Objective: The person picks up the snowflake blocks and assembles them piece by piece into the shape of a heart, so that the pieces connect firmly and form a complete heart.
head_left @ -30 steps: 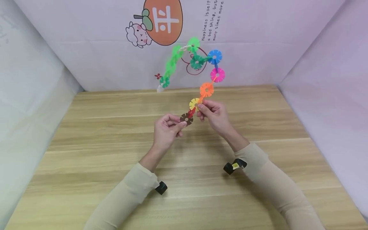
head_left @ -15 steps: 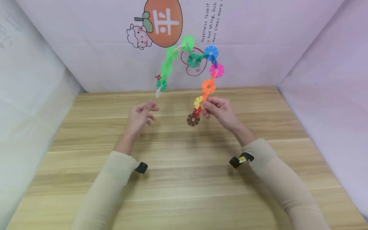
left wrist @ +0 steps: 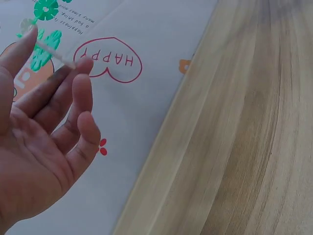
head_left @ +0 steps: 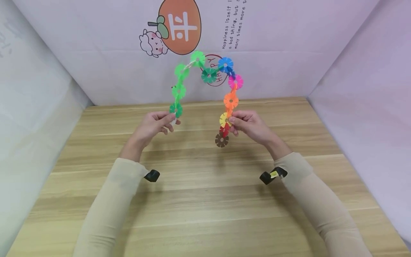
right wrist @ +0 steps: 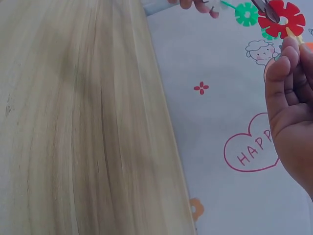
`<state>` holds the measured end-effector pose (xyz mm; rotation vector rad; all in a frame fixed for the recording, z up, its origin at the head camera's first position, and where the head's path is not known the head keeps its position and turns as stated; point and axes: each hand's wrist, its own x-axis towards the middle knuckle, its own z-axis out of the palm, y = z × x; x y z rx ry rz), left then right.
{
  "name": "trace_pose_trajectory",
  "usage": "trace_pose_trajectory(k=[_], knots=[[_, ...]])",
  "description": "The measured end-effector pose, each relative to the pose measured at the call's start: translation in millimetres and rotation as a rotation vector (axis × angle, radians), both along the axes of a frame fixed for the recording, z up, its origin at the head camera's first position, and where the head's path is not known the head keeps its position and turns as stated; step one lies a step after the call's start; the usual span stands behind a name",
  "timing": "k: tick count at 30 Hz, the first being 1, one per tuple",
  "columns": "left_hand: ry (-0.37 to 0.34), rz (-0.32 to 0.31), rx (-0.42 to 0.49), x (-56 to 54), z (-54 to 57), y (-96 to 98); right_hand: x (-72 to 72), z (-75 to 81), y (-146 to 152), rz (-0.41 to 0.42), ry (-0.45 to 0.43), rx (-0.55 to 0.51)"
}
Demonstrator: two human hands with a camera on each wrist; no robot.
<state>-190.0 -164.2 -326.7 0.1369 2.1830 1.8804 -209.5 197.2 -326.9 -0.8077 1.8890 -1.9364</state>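
A chain of slotted plastic flower discs hangs in an arch between my hands, in the head view. My left hand (head_left: 156, 125) pinches its left end, a white disc (left wrist: 56, 53) seen edge-on between thumb and fingers in the left wrist view. Green discs (head_left: 178, 91) climb from there to a blue disc (head_left: 225, 64), then pink (head_left: 236, 81) and orange (head_left: 231, 101) ones lead down. With thumb and fingers, my right hand (head_left: 248, 123) pinches a yellow disc (head_left: 224, 120). Below it dangle a red disc (right wrist: 288, 20) and a brown disc (head_left: 222, 140), the free end.
A wood-grain table (head_left: 205, 200) lies under both forearms. White printed cloth (head_left: 276, 67) rises behind it, with more white cloth at both sides. Each wrist carries a small black camera, the left camera (head_left: 152, 175) and the right camera (head_left: 269, 175).
My left hand let go of the brown disc, moved left and now pinches the white end disc. My right hand kept the yellow disc, and the arch has spread with its left side lower.
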Motion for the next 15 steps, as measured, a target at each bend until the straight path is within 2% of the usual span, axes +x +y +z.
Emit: trace_pose_trajectory(k=[5,11,13,15], knots=[[0.026,-0.051,-0.024,6.5,-0.1,2.1,0.2,-2.7,0,-0.027,0.002,0.037],[0.079,0.0,0.037,12.2,1.3,9.2,1.1,-10.2,-5,-0.104,0.001,0.091],[0.103,0.013,0.056,13.7,2.4,11.0,1.1,-13.5,-5,-0.106,-0.002,0.092],[0.12,0.025,0.078,14.8,3.2,12.3,1.9,-16.1,-5,-0.071,-0.016,0.067]])
